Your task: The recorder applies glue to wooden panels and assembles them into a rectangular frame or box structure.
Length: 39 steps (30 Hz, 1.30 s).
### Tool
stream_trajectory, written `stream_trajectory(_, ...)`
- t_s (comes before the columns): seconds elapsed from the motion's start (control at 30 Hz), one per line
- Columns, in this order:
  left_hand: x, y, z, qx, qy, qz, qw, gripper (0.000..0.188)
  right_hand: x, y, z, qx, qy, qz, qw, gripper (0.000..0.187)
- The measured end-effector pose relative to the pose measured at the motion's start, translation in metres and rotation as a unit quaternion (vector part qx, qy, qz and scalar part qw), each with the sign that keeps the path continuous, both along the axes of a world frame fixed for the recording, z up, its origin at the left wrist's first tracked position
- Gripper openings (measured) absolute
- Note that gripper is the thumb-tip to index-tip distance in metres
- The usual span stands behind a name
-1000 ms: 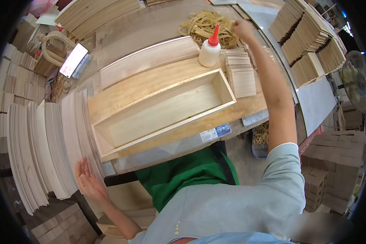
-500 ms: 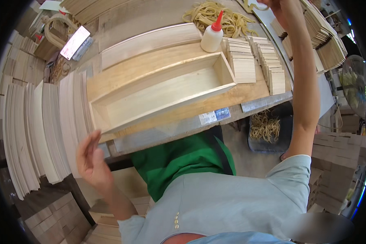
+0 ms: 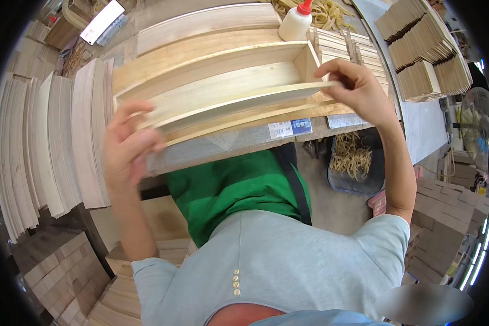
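A long, shallow, open wooden box (image 3: 223, 68) rests on the workbench before me. A pale yellow rubber band (image 3: 309, 87) is stretched in a loop between my two hands, along the near side of the box. My right hand (image 3: 356, 89) closes thumb and fingers on it at the box's right end. My left hand (image 3: 130, 141), blurred by motion, curls its fingers round the other end by the box's left near corner. A white squeeze bottle with a red cap (image 3: 296, 24) stands behind the box's right end.
Thin wooden boards (image 3: 54, 136) stand stacked at the left. More small panels (image 3: 331, 46) lie to the right of the box. A heap of rubber bands (image 3: 337, 16) is at the back, and a dark bin of bands (image 3: 353, 157) sits below the bench. A lit phone (image 3: 102, 22) stands far left.
My right hand has come down from the far right with a rubber band to the box's right end. My left hand has risen to the box's left end, and the band is now stretched between them.
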<state>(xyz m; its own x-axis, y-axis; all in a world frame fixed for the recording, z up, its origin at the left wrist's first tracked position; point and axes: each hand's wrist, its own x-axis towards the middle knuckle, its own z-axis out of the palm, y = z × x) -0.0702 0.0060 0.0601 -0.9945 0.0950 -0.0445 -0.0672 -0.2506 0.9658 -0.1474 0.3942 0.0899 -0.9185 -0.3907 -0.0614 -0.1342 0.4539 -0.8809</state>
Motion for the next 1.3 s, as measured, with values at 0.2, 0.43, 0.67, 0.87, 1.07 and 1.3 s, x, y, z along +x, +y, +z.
stream_trajectory(0.2, 0.020, -0.083, -0.008, -0.282, -0.063, 0.116, 0.950, 0.049, -0.038, 0.015, -0.040, 0.114, -0.020, -0.102, 0.988, 0.042)
stream_trajectory(0.43, -0.014, -0.099, -0.015, -0.327, -0.095, 0.054, 0.939, 0.060, -0.058, 0.014, -0.052, 0.088, -0.099, -0.071, 0.989, 0.049)
stream_trajectory(0.67, -0.032, -0.108, -0.021, -0.222, -0.109, -0.010, 0.969, 0.052, -0.067, 0.012, -0.057, 0.013, -0.148, -0.053, 0.988, 0.046)
stream_trajectory(0.87, -0.054, -0.107, -0.037, -0.217, -0.100, 0.084, 0.967, 0.028, -0.098, 0.022, -0.076, -0.106, -0.197, -0.087, 0.971, 0.033)
stream_trajectory(1.07, -0.070, -0.121, -0.060, 0.014, -0.116, 0.016, 0.993, 0.020, -0.114, 0.027, -0.082, -0.167, -0.225, -0.037, 0.959, 0.027)
stream_trajectory(1.3, -0.073, -0.104, -0.047, -0.369, -0.130, 0.108, 0.914, 0.037, -0.110, 0.026, -0.070, -0.055, -0.171, -0.035, 0.983, 0.025)
